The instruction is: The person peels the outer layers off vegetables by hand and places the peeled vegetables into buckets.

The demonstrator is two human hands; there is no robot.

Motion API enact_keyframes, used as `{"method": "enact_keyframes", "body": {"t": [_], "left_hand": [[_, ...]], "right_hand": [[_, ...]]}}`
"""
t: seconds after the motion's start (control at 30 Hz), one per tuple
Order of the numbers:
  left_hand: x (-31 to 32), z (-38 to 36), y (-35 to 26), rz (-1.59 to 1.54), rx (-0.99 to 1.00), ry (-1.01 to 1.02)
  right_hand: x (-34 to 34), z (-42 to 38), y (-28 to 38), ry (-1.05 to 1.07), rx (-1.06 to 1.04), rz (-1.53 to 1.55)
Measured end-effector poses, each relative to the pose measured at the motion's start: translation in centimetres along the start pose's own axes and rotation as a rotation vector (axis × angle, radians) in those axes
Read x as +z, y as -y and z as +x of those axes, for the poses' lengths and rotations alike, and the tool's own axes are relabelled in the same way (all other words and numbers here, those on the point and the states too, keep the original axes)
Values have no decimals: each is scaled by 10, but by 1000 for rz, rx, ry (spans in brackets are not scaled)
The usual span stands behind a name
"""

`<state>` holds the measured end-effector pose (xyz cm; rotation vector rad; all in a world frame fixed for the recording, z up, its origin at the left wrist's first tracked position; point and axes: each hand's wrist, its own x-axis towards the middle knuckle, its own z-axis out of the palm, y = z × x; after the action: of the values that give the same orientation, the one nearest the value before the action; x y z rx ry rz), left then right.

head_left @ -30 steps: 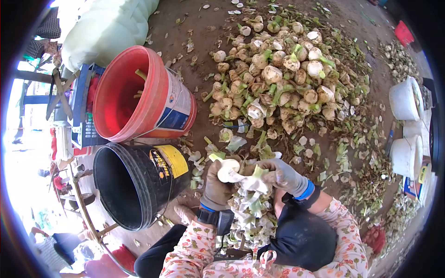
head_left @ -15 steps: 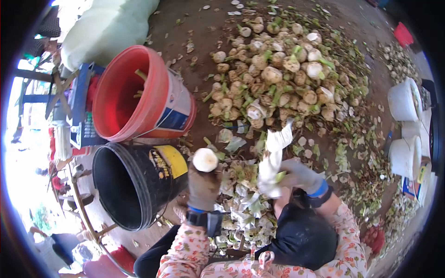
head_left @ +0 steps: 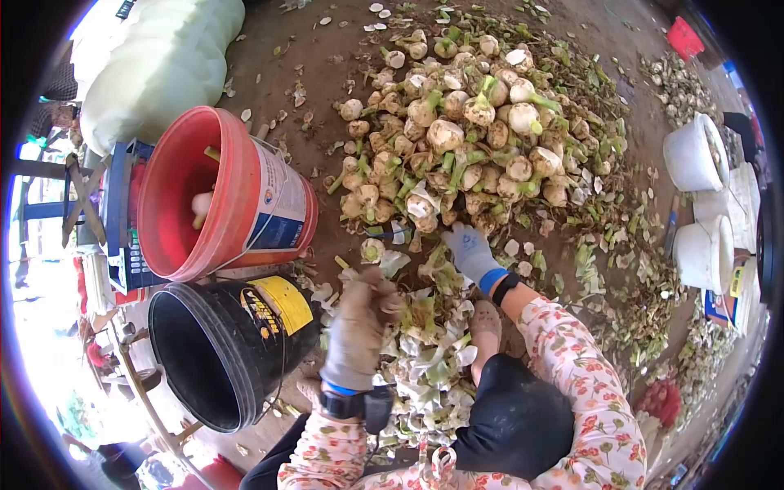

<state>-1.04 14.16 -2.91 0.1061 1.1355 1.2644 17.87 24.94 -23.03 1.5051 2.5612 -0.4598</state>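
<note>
My left hand (head_left: 359, 327), in a dirty glove, is raised right of the black bucket (head_left: 196, 359). Its fingers are curled and slightly blurred; what they hold, if anything, is hidden. My right hand (head_left: 471, 251), in a light glove, reaches to the near edge of a heap of whitish bulbs (head_left: 445, 136) with green stalks, its fingertips bent down and partly hidden. Inside the tilted red bucket (head_left: 175, 196) lie a white bulb (head_left: 202, 204) and a piece of stalk. Loose peelings (head_left: 425, 359) cover the ground between my legs.
White buckets (head_left: 696, 155) stand at the right, near a red container (head_left: 684, 38) farther back. A large pale sack (head_left: 155, 73) lies at the upper left, above a blue crate (head_left: 122, 220). Scraps of leaves and peel are scattered on the ground.
The round white piece at my left hand is gone from there, and a white bulb now shows in the red bucket. My right hand has left the white leafy piece and moved up to the heap.
</note>
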Motion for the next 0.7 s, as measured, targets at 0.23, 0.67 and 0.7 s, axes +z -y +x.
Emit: {"method": "enact_keyframes", "body": {"t": [0.23, 0.67, 0.7], "left_hand": [[-25, 24, 83, 1149, 656, -91], [-1, 5, 53, 1169, 630, -30], [-3, 4, 55, 1123, 610, -30]], "right_hand": [[-71, -64, 55, 202, 184, 1820], [-92, -76, 64, -41, -105, 1406], [-97, -78, 63, -33, -108, 1402]]}}
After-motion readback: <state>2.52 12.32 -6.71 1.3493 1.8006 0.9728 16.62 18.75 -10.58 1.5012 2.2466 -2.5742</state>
